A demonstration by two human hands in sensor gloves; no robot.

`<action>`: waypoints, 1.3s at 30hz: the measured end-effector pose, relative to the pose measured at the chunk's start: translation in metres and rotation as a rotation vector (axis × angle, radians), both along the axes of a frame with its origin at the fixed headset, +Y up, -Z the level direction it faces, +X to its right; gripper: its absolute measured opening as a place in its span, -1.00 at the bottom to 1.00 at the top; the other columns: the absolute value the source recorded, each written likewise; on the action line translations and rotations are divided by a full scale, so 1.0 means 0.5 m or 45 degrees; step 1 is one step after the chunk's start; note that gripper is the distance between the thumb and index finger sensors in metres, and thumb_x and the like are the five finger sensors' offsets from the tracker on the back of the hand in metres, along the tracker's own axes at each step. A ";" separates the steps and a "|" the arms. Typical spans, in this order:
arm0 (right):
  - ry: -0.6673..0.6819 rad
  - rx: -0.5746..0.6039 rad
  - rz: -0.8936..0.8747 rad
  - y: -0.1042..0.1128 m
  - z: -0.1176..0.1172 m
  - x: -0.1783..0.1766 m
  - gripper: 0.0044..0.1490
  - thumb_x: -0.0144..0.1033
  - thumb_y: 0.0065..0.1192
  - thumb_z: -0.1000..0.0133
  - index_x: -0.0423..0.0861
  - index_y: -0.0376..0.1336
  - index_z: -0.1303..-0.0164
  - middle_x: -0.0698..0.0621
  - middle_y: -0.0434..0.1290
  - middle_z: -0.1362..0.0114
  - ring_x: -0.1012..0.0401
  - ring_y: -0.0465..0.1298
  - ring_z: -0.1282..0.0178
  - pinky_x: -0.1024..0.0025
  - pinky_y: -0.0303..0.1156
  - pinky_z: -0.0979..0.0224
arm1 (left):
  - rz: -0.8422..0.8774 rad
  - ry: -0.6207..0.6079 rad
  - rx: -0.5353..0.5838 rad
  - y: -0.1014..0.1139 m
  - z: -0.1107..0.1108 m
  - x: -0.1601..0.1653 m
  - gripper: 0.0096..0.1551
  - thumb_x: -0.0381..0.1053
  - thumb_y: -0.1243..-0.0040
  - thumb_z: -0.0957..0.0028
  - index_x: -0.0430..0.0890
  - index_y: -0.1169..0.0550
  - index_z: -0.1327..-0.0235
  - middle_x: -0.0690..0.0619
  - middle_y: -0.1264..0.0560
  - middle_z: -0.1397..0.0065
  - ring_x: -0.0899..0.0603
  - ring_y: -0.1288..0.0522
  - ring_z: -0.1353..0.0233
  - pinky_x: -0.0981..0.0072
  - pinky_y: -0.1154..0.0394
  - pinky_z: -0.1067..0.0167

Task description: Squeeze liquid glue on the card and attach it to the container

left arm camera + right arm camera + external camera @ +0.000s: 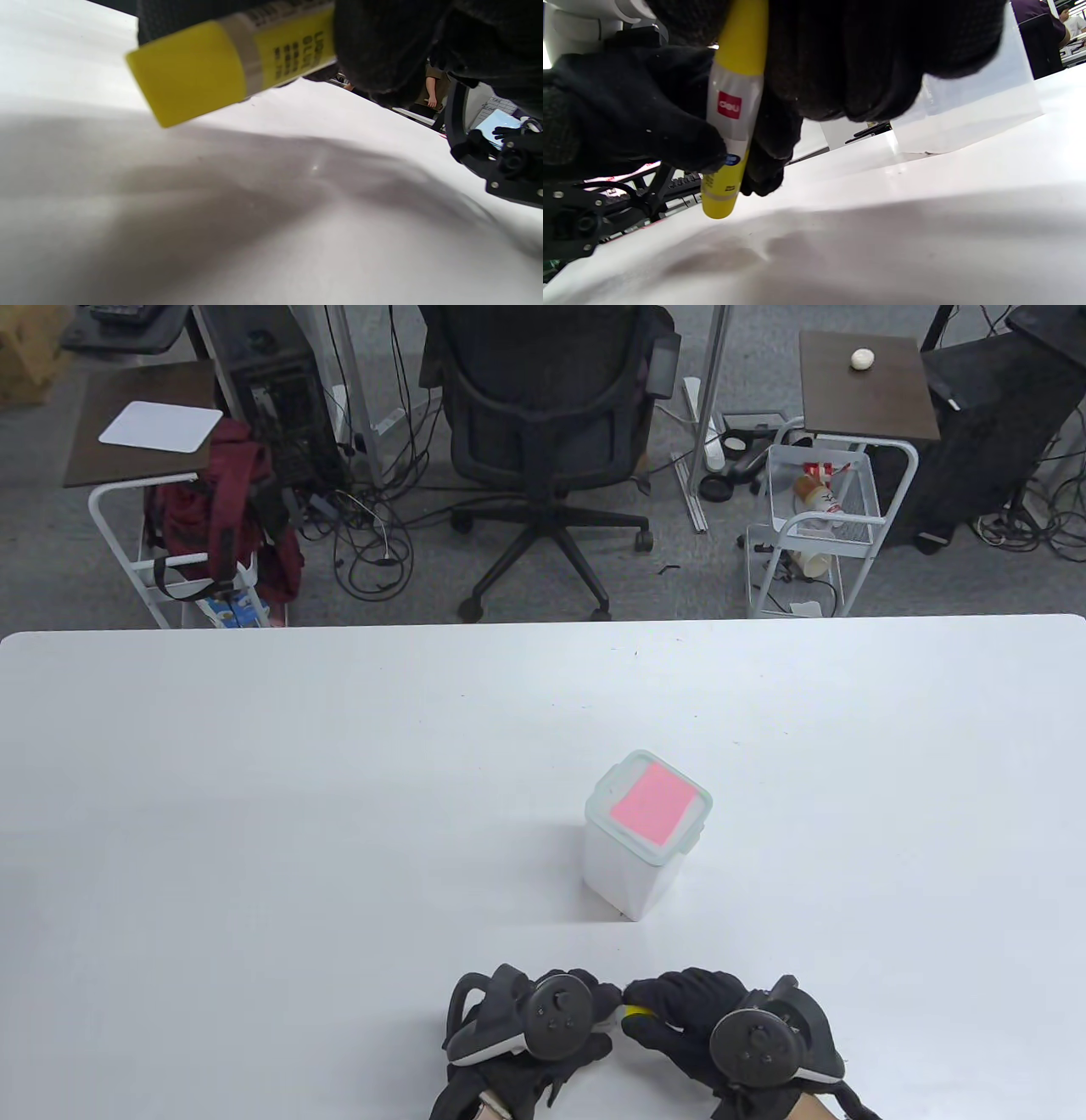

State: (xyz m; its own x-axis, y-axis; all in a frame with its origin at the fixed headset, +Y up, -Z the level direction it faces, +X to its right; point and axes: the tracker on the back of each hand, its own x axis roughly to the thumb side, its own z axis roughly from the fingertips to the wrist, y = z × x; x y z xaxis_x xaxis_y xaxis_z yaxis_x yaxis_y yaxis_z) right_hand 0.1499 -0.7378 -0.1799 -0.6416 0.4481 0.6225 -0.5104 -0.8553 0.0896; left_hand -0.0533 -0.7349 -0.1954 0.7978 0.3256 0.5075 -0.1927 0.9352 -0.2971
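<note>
A white container (632,857) stands mid-table with a pink card (657,806) lying flat on its lid. Near the table's front edge both gloved hands meet around a yellow glue tube (636,1012). My left hand (587,1003) grips the tube's labelled body (292,46), and one yellow end (186,72) sticks out free just above the table. My right hand (679,1005) curls round the tube's other yellow end (744,34), which is hidden inside its fingers (865,59). The container (967,110) shows behind my right hand, well apart from both hands.
The white table (254,814) spreads wide to both sides of the container. Beyond its far edge are an office chair (543,432), two side tables, a wire cart (814,526) and floor cables. A person stands far off in the right wrist view.
</note>
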 end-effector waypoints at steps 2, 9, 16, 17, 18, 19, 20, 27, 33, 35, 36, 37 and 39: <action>0.041 0.003 -0.023 0.001 0.002 -0.003 -0.23 0.06 0.07 -0.23 -0.17 0.18 -0.53 -0.19 0.43 -0.40 -0.07 0.53 -0.18 -0.02 0.46 -0.28 | 0.039 0.014 -0.016 0.000 -0.002 -0.005 -0.33 0.20 -0.37 0.16 0.10 -0.54 -0.28 0.07 -0.58 -0.23 -0.15 -0.62 -0.22 0.15 -0.59 -0.19; -0.012 0.031 0.068 0.000 0.004 -0.007 -0.36 0.10 0.01 -0.23 -0.14 0.37 -0.24 -0.07 0.58 -0.13 0.04 0.62 0.06 0.09 0.54 -0.09 | 0.001 -0.005 -0.010 -0.004 0.002 -0.001 -0.33 0.20 -0.38 0.17 0.11 -0.55 -0.27 0.07 -0.59 -0.23 -0.15 -0.62 -0.23 0.15 -0.59 -0.19; 0.006 0.043 0.047 0.001 0.006 -0.006 -0.36 0.01 0.03 -0.24 -0.15 0.29 -0.38 -0.13 0.51 -0.26 -0.01 0.58 -0.07 0.04 0.50 -0.19 | 0.034 0.029 0.016 -0.003 0.000 0.000 -0.32 0.20 -0.39 0.18 0.10 -0.56 -0.27 0.07 -0.60 -0.22 -0.15 -0.63 -0.21 0.15 -0.59 -0.18; -0.002 0.049 0.064 0.001 0.007 -0.008 -0.37 0.00 0.03 -0.23 -0.16 0.32 -0.34 -0.12 0.53 -0.23 0.00 0.59 -0.03 0.06 0.51 -0.17 | 0.023 0.032 0.028 -0.004 0.002 0.001 -0.33 0.19 -0.39 0.19 0.10 -0.57 -0.26 0.07 -0.60 -0.22 -0.15 -0.63 -0.21 0.16 -0.60 -0.18; -0.007 0.058 0.080 0.000 0.008 -0.008 -0.38 -0.01 0.02 -0.24 -0.16 0.34 -0.32 -0.11 0.54 -0.20 0.02 0.60 -0.01 0.07 0.52 -0.15 | 0.021 0.036 0.039 -0.004 0.002 0.002 -0.33 0.19 -0.40 0.21 0.10 -0.58 -0.25 0.07 -0.61 -0.21 -0.15 -0.64 -0.20 0.16 -0.60 -0.17; -0.019 0.078 0.091 0.000 0.009 -0.009 -0.38 0.00 0.01 -0.24 -0.16 0.35 -0.29 -0.10 0.56 -0.16 0.05 0.61 0.02 0.10 0.54 -0.12 | 0.037 0.054 0.069 -0.002 0.004 0.002 -0.33 0.17 -0.42 0.23 0.10 -0.60 -0.22 0.07 -0.62 -0.19 -0.15 -0.65 -0.19 0.15 -0.61 -0.16; -0.026 0.084 0.088 0.002 0.009 -0.008 -0.39 0.00 0.00 -0.24 -0.17 0.37 -0.27 -0.09 0.57 -0.13 0.06 0.61 0.04 0.12 0.54 -0.10 | 0.052 0.076 0.113 0.002 0.006 0.003 -0.33 0.16 -0.45 0.27 0.11 -0.63 -0.20 0.07 -0.64 -0.17 -0.15 -0.66 -0.19 0.15 -0.62 -0.16; -0.140 0.000 -0.024 -0.001 -0.007 0.011 -0.36 0.08 0.01 -0.24 -0.14 0.34 -0.30 -0.08 0.56 -0.18 0.05 0.61 0.01 0.10 0.54 -0.12 | 0.062 0.208 0.220 0.008 0.001 0.006 -0.34 0.19 -0.44 0.29 0.20 -0.62 -0.19 0.16 -0.64 -0.20 -0.08 -0.67 -0.24 0.21 -0.62 -0.22; -0.330 0.072 -0.171 0.016 -0.022 0.065 -0.52 -0.17 0.08 -0.26 -0.12 0.31 -0.31 -0.09 0.53 -0.22 0.04 0.60 -0.03 0.10 0.53 -0.16 | 0.306 0.448 -0.019 -0.003 -0.052 -0.070 -0.31 0.15 -0.35 0.15 0.23 -0.47 -0.34 0.18 -0.53 -0.38 -0.09 -0.57 -0.44 0.17 -0.51 -0.41; -0.391 0.096 -0.230 0.020 -0.024 0.082 -0.53 -0.18 0.07 -0.26 -0.10 0.31 -0.31 -0.08 0.53 -0.22 0.05 0.60 -0.03 0.10 0.53 -0.16 | 0.444 0.543 -0.106 -0.007 -0.076 -0.100 -0.30 0.11 -0.32 0.09 0.24 -0.41 -0.39 0.17 -0.49 -0.44 -0.10 -0.53 -0.49 0.16 -0.47 -0.46; -0.418 0.103 -0.279 0.022 -0.026 0.091 -0.53 -0.18 0.08 -0.26 -0.11 0.31 -0.31 -0.08 0.53 -0.21 0.04 0.60 -0.02 0.10 0.53 -0.16 | 0.519 0.593 -0.160 -0.010 -0.093 -0.116 -0.30 0.08 -0.31 0.06 0.24 -0.38 -0.42 0.16 -0.47 -0.47 -0.11 -0.50 -0.52 0.16 -0.45 -0.48; -0.436 0.101 -0.306 0.022 -0.027 0.097 -0.53 -0.18 0.08 -0.26 -0.11 0.32 -0.30 -0.08 0.53 -0.21 0.04 0.60 -0.02 0.10 0.53 -0.15 | 0.553 0.620 -0.186 -0.012 -0.103 -0.123 -0.30 0.07 -0.29 0.03 0.24 -0.35 -0.44 0.16 -0.44 -0.50 -0.11 -0.48 -0.54 0.18 -0.44 -0.50; -0.480 0.080 -0.369 0.019 -0.033 0.115 -0.53 -0.18 0.07 -0.27 -0.11 0.31 -0.31 -0.08 0.53 -0.21 0.05 0.59 -0.02 0.10 0.53 -0.16 | 0.670 0.692 -0.273 -0.020 -0.138 -0.138 -0.29 0.05 -0.26 -0.01 0.26 -0.30 -0.45 0.18 -0.39 -0.54 -0.10 -0.43 -0.59 0.20 -0.41 -0.54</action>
State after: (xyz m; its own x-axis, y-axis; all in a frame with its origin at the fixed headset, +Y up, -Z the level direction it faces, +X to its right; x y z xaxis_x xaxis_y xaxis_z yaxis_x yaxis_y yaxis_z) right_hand 0.2071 -0.7281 -0.1966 -0.6820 0.6111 0.4018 -0.7157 -0.6707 -0.1948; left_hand -0.1221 -0.7451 -0.2644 0.6300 0.7761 -0.0267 -0.7644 0.6137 -0.1979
